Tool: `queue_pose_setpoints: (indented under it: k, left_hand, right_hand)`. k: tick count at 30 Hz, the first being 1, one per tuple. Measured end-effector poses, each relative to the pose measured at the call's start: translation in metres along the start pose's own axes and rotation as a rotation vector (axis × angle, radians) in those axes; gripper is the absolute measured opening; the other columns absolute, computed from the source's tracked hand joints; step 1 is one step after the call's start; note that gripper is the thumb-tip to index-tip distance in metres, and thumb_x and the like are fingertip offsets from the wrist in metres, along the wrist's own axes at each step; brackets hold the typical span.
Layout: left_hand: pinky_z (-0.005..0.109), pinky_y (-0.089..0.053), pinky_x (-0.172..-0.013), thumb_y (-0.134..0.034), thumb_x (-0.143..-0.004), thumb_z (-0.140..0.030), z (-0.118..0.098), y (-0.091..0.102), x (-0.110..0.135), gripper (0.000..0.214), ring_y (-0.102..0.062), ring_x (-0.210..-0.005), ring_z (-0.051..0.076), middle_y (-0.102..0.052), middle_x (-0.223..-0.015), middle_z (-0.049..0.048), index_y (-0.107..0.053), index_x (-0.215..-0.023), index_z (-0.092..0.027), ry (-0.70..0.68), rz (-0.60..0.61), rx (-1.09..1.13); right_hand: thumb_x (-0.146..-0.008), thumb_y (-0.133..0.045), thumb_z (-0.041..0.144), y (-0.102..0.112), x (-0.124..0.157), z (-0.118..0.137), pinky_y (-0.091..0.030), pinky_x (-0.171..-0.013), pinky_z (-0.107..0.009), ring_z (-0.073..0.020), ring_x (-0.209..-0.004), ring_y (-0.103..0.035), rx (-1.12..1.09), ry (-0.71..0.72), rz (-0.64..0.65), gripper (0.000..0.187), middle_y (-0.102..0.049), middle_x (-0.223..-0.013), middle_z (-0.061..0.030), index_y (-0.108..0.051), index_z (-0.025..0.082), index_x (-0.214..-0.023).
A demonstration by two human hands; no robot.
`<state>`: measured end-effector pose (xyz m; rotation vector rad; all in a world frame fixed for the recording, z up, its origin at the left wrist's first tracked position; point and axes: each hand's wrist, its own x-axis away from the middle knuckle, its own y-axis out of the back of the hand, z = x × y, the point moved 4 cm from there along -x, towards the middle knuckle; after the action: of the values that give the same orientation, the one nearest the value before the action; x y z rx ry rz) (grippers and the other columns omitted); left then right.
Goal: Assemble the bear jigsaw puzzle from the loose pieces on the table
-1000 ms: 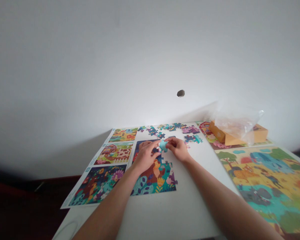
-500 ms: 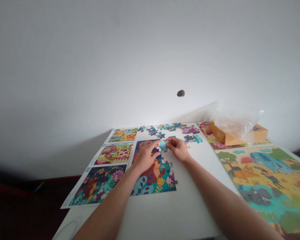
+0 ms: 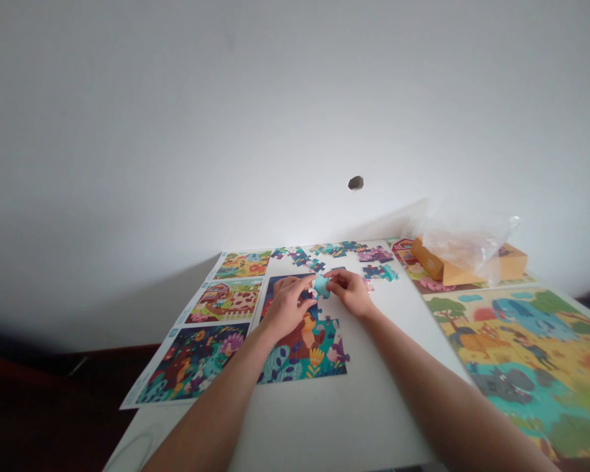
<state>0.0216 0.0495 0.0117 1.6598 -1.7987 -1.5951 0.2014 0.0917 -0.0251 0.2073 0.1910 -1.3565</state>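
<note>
Between both hands sits a small light-blue puzzle piece (image 3: 321, 286). My left hand (image 3: 286, 305) pinches its left side with thumb and fingers closed. My right hand (image 3: 351, 292) pinches its right side the same way. They hover just above the upper edge of a partly assembled colourful puzzle (image 3: 305, 344) lying on the white table (image 3: 324, 419). Several loose pieces (image 3: 332, 251) lie scattered beyond the hands near the wall.
A sheet with three picture panels (image 3: 211, 321) lies at the left. A large finished animal puzzle (image 3: 526, 354) covers the right side. An orange cardboard box (image 3: 465, 265) with a clear plastic bag (image 3: 465, 233) on it stands at the back right. A white wall rises behind.
</note>
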Motion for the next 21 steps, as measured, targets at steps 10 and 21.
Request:
queue_pose_setpoints:
  k: [10, 21]
  left_hand:
    - [0.042, -0.042, -0.096, -0.073, -0.081, -0.016, -0.001, 0.001, 0.000, 0.053, -0.060, -0.100, 0.024, -0.069, -0.102, 0.0034, -0.058, -0.131, -0.027, 0.009, 0.000, -0.004]
    - [0.047, -0.040, -0.104, -0.063, -0.088, -0.032, -0.002, -0.005, 0.005, 0.061, -0.054, -0.118, 0.029, -0.062, -0.126, 0.0109, -0.044, -0.145, -0.024, -0.023, 0.137, -0.012]
  right_hand:
    - [-0.077, -0.064, 0.028, 0.000, 0.000, 0.001, -0.043, -0.064, -0.028, -0.0150, -0.065, -0.060, 0.006, -0.003, 0.002, 0.025, -0.066, -0.070, -0.0006, -0.067, 0.016, -0.099]
    - [-0.077, -0.056, 0.024, 0.019, 0.005, 0.017, -0.042, -0.063, -0.027, -0.0148, -0.061, -0.056, 0.471, 0.027, -0.229, 0.024, -0.066, -0.071, 0.0000, -0.071, 0.020, -0.095]
